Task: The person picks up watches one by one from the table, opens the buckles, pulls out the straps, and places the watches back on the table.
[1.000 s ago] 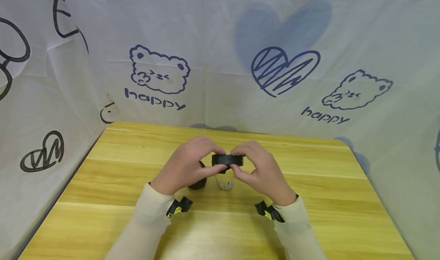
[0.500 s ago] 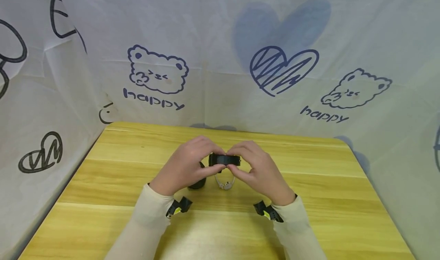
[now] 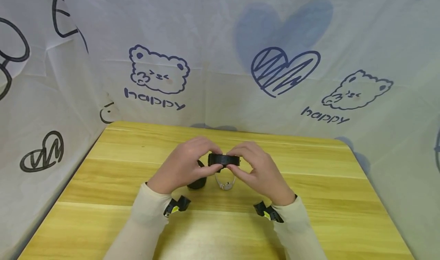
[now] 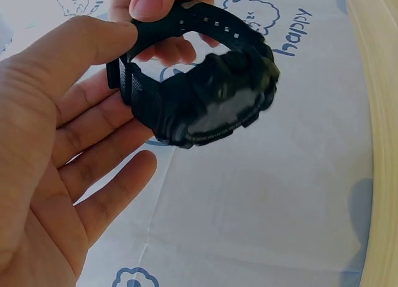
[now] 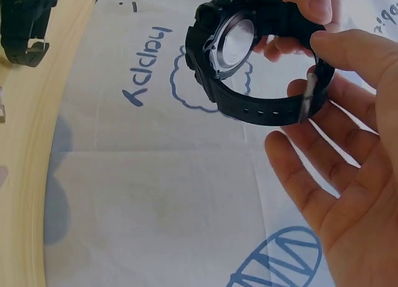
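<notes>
A black wristwatch (image 3: 224, 160) is held up above the table, its strap bent round into a loop. My left hand (image 3: 185, 164) pinches the strap between thumb and fingers from the left. From the right, my right hand (image 3: 259, 172) pinches the same strap close by. The thick case (image 4: 230, 103) hangs face outward in the left wrist view, somewhat blurred. Its round metal back (image 5: 237, 45) shows in the right wrist view, along with the holed strap (image 5: 261, 111) and a metal buckle.
On the wooden table (image 3: 309, 214), a white-strapped watch (image 3: 226, 185) lies below the held one. Another black watch (image 3: 197, 181) stands beside it, partly hidden by my left hand. A printed white cloth (image 3: 220, 99) hangs behind the table's far edge.
The black wristwatch has shifted slightly to the left between my hands. My right fingers have moved a little left with it. The watches on the table have stayed put.
</notes>
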A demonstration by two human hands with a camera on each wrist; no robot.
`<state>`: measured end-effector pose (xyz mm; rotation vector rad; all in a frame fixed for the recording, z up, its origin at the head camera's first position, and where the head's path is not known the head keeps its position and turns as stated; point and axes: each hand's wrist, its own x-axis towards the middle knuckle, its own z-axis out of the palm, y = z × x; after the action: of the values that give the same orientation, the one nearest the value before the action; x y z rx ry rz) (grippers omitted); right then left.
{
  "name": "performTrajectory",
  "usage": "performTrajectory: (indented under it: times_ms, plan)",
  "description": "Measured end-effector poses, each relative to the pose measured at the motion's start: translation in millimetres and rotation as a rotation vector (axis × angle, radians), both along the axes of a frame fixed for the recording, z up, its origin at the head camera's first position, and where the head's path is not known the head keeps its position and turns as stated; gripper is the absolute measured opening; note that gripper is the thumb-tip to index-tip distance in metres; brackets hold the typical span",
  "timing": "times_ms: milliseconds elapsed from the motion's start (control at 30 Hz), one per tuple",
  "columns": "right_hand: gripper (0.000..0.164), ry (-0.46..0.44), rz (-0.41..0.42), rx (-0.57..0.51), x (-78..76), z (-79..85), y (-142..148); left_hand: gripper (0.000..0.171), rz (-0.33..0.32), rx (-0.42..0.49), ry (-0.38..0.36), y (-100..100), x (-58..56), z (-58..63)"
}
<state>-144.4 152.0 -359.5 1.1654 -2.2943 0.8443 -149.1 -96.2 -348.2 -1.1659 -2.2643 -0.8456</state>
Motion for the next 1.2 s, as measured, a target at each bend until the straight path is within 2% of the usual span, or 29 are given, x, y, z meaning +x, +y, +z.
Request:
performTrajectory:
  times_ms: [333, 700, 1033, 1200]
  plan:
    - [0.027, 0.001, -0.011, 0.003, 0.9, 0.0, -3.1, 0.027, -0.004, -0.031, 0.017, 1.4, 1.6, 0.3]
    - [0.020, -0.007, 0.010, 0.007, 0.5, -1.3, -2.8, 0.020, 0.011, -0.070, -0.052, 3.4, 2.0, -0.4]
    - [0.019, -0.027, 0.027, 0.030, 0.1, -0.5, -1.9, 0.022, -0.007, -0.083, -0.053, 5.9, 1.7, -0.4]
    - [0.022, -0.010, 0.006, 0.030, 1.1, 0.3, -0.8, 0.023, 0.012, -0.076, -0.073, 6.4, 3.0, -0.8]
